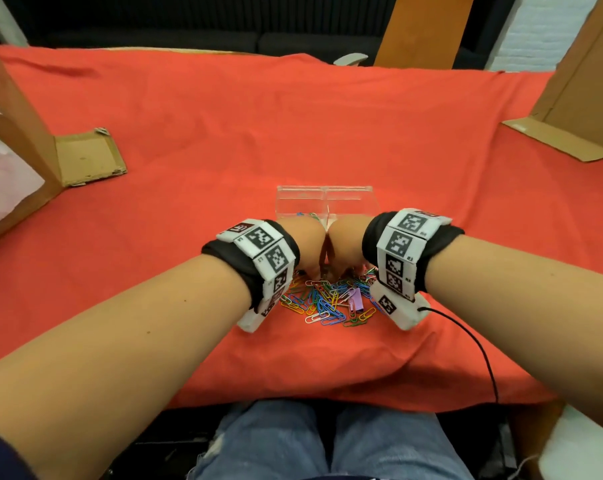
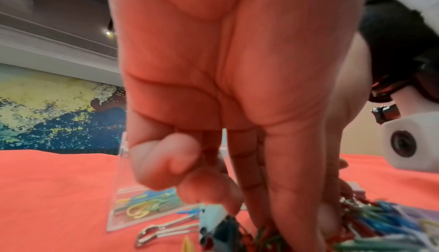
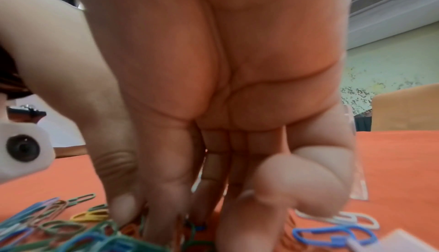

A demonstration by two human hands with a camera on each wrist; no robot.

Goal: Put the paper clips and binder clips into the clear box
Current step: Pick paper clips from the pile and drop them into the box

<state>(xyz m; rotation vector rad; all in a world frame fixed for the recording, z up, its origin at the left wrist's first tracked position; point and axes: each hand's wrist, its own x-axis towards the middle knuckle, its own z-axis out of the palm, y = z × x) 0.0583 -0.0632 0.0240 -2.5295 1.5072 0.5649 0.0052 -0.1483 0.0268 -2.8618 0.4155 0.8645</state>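
Observation:
A heap of coloured paper clips [image 1: 327, 304] lies on the red cloth, with a purple binder clip [image 1: 356, 299] among them. Just behind the heap stands the clear box [image 1: 324, 199], its left compartment holding a few paper clips [image 2: 142, 205]. My left hand [image 1: 310, 270] and right hand [image 1: 345, 268] are side by side, touching, at the heap's far edge. Their fingers point down into the clips. The left hand [image 2: 273, 229] has thumb and fingers closing on clips, little finger curled. A light blue binder clip [image 2: 213, 222] lies beside it. The right hand [image 3: 154, 218] pinches into clips too.
An open cardboard box [image 1: 85, 157] sits at the left and another cardboard box [image 1: 563, 140] at the right. A black cable [image 1: 480, 348] runs from my right wrist over the table's front edge. White and blue paper clips [image 3: 332, 231] lie to the right of my right hand.

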